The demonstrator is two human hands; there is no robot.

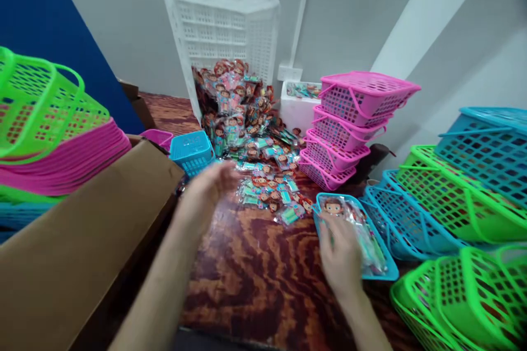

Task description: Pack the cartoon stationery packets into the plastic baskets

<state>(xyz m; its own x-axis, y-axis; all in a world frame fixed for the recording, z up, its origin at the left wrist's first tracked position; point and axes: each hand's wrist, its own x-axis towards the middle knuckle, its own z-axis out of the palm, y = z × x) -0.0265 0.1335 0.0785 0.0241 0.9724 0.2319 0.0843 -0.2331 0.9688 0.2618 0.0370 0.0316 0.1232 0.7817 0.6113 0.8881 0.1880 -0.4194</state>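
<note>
My left hand [209,184] is blurred by motion above the table, right of a small blue basket [192,149]. Its fingers point right and look loosely apart, with nothing visible in them. My right hand [342,249] is at the left rim of a blue basket [391,271], fingers bent around the rim and handle; the exact grip is partly hidden. Inside this basket lie clear plastic packets [364,230], the top one showing a cartoon child's face. Similar packets [267,192] are spread on the dark wood-grained table [255,269] between and beyond my hands.
A white crate [222,16] lies tipped at the back, packets spilling from it. Beside it are a white box [294,112] and stacked pink baskets [346,145]. Green baskets [465,290] and blue baskets [489,148] crowd the right. A cardboard box [90,236] and nested baskets [82,159] fill the left.
</note>
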